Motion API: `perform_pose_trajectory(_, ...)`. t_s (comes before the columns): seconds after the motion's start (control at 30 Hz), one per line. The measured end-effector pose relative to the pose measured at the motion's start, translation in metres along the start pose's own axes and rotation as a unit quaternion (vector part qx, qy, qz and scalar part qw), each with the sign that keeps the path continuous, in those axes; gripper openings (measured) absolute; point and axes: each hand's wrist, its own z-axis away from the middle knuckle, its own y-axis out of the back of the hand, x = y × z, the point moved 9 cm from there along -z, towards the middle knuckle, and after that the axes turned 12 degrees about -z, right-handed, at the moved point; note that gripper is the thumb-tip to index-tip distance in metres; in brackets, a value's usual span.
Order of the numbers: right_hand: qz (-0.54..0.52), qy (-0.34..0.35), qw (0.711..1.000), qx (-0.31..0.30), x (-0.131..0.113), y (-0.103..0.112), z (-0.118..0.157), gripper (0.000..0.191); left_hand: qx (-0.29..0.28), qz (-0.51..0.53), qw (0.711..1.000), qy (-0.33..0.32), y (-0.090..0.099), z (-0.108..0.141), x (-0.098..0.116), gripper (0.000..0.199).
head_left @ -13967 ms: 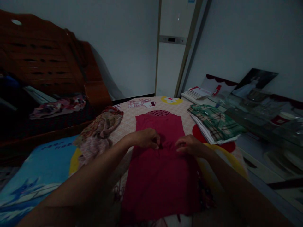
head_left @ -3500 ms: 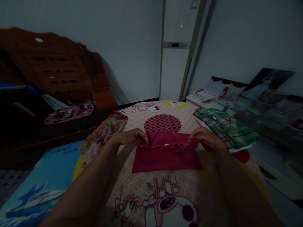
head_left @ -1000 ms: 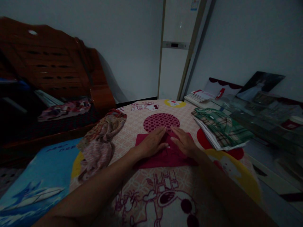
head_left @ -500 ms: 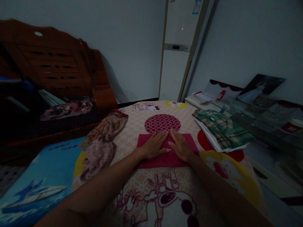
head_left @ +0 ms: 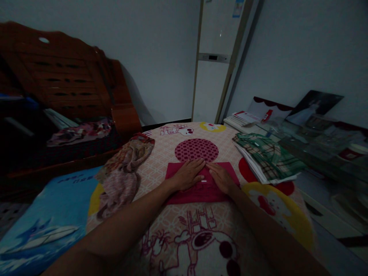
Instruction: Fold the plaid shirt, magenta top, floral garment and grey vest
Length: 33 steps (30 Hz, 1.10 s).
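Note:
A dark pink piece of clothing [head_left: 189, 196], folded into a flat rectangle, lies on the patterned cloth [head_left: 161, 168] in front of me. My left hand [head_left: 188, 175] rests flat on its left and middle part, fingers stretched out. On its right part lies my right hand [head_left: 220, 177], palm down and fingers extended. The fingertips of both hands nearly meet close to the far edge of the fabric. A small white mark shows on the cloth between the hands. Neither hand grips anything.
Crumpled garments [head_left: 125, 172] lie to the left. A folded green plaid shirt [head_left: 267, 155] sits on a pile at the right. Beyond it stands a glass-topped cabinet [head_left: 310, 153] with papers and a photo. A wooden bench [head_left: 63, 84] is at the back left.
Both hands stay flat on the pink garment. The right hand's thumb has drawn in toward its fingers, and the white mark on the fabric is more exposed. The view has shifted slightly.

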Motion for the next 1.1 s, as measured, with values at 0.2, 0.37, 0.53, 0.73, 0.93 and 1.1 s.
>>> perform_pose_trajectory(0.2, -0.028, 0.013, 1.0, 0.007, -0.001, 0.005, 0.002, 0.045, 0.017, 0.016, 1.0, -0.018, 0.008, 0.0, 0.001, 0.058)
perform_pose_trajectory(0.37, -0.034, 0.013, 0.999, 0.011, -0.002, 0.006, 0.002, 0.043, 0.031, 0.057, 0.998, -0.014, 0.011, 0.0, -0.002, 0.052)
perform_pose_trajectory(0.53, -0.005, 0.007, 1.0, -0.006, 0.001, 0.003, 0.001, 0.048, 0.034, 0.051, 0.998, -0.023, 0.01, 0.001, -0.001, 0.071)
perform_pose_trajectory(0.73, 0.008, 0.004, 1.0, -0.015, -0.003, 0.001, 0.002, 0.051, 0.026, 0.048, 0.998, -0.035, 0.007, 0.002, -0.001, 0.078)
perform_pose_trajectory(0.93, 0.047, -0.002, 0.997, -0.053, -0.004, -0.006, 0.005, 0.072, 0.03, 0.059, 0.997, -0.034, 0.008, 0.004, -0.002, 0.086)
perform_pose_trajectory(1.1, 0.069, -0.009, 0.995, -0.074, -0.008, -0.009, 0.007, 0.076, -0.008, -0.016, 0.999, -0.032, 0.003, 0.005, 0.006, 0.073)
